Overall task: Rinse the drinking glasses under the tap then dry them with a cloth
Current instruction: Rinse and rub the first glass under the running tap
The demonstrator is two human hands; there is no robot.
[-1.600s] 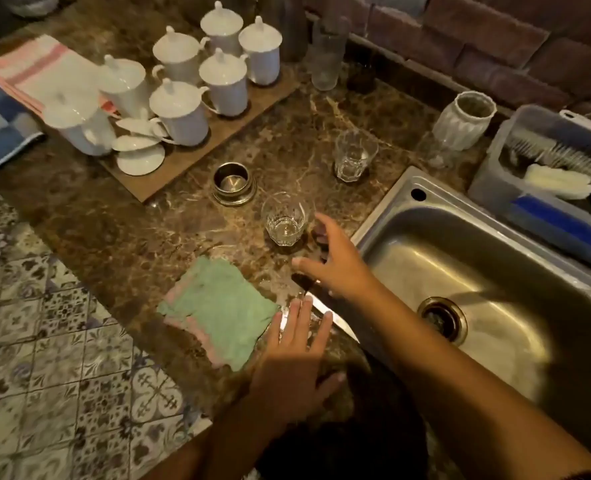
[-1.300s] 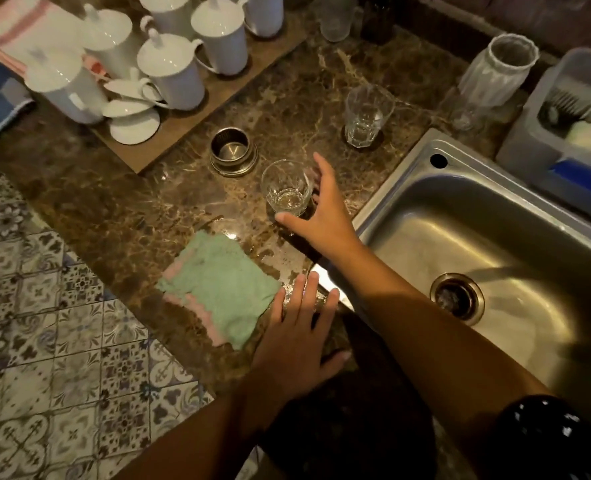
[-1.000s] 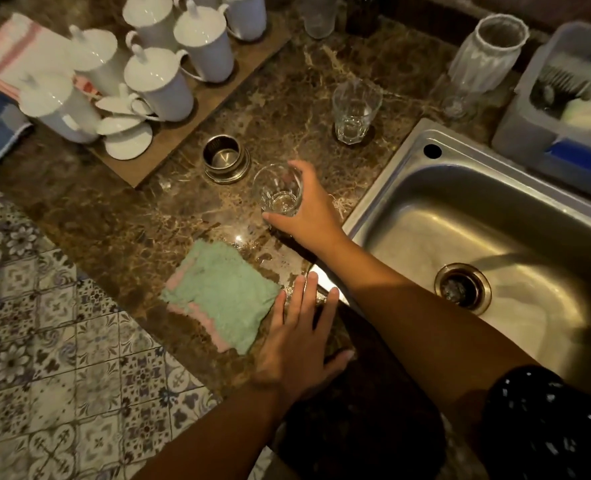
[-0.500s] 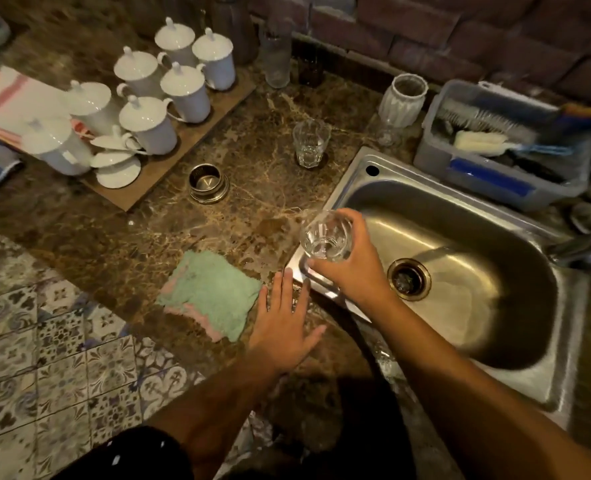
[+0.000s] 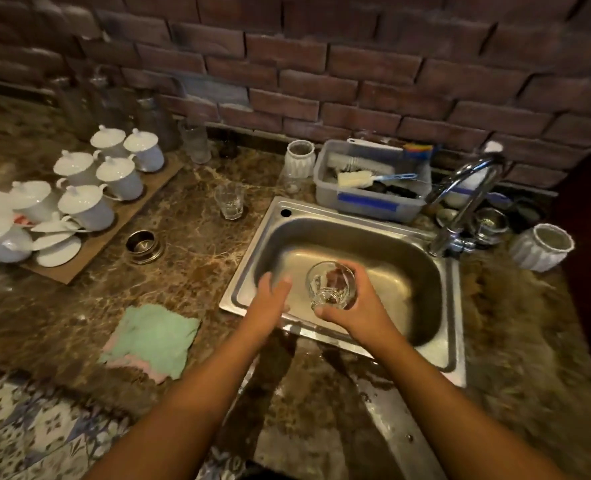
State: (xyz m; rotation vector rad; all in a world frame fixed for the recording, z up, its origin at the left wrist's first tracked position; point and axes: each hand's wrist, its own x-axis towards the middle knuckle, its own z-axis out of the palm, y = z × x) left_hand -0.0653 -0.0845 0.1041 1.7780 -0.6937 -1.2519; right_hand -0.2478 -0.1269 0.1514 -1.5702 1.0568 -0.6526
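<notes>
The right hand (image 5: pixel 359 313) is wrapped around a clear drinking glass (image 5: pixel 332 285), fingers curled about its lower body, holding it over the basin of the steel sink (image 5: pixel 384 237) with its mouth tipped toward the camera. The left hand (image 5: pixel 269 299) is empty, fingers loosely spread, over the sink's left rim just beside the glass (whether it touches the rim is hard to tell). The tap (image 5: pixel 460 202) stands at the sink's far right corner, well apart from the held glass, with no water visible at its spout. On the marble desk (image 5: pixel 190 271), a green cloth (image 5: pixel 152 339) lies flat left of the sink, near the front edge. A second glass (image 5: pixel 230 200) stands upright beyond the sink's far left corner. Further left, a small metal cup (image 5: pixel 143 242) sits near a wooden board (image 5: pixel 114 230) carrying lidded white cups (image 5: pixel 120 176). Behind the sink, a grey plastic tub (image 5: pixel 373 199) holds brushes.
</notes>
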